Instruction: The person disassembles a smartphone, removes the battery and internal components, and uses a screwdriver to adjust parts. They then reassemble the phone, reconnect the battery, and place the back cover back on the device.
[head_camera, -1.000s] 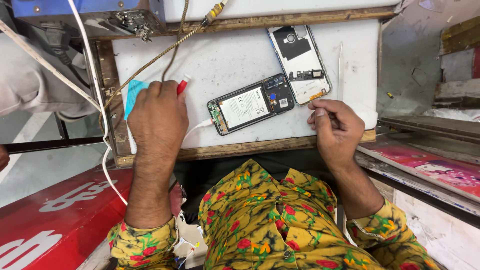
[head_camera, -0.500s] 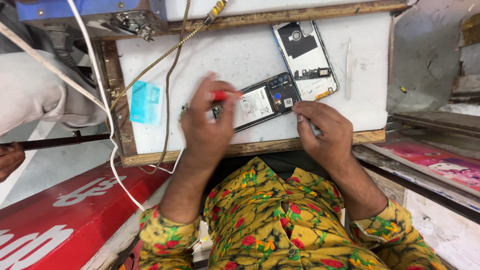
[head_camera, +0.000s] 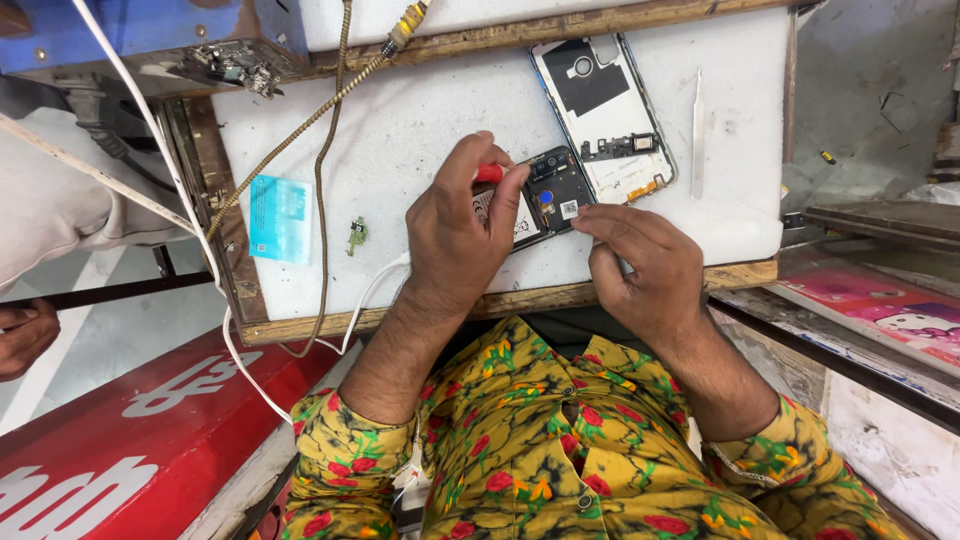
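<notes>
Covering most of the opened dark smartphone with exposed internals (head_camera: 550, 195), the left hand (head_camera: 462, 225) curls shut around a red-handled tool (head_camera: 489, 173); only a bit of red handle shows between thumb and fingers, and its tip is hidden. The phone lies on the white foam work mat (head_camera: 400, 130). Just right of the phone, the right hand (head_camera: 640, 262) pinches its edge with bent fingertips; whether it holds anything small cannot be told. Beyond the phone lies the detached white phone back frame (head_camera: 605, 115), with slim metal tweezers (head_camera: 697, 135) further right. Left of the phone sit a tiny green circuit part (head_camera: 356, 235) and a light blue packet (head_camera: 279, 218).
</notes>
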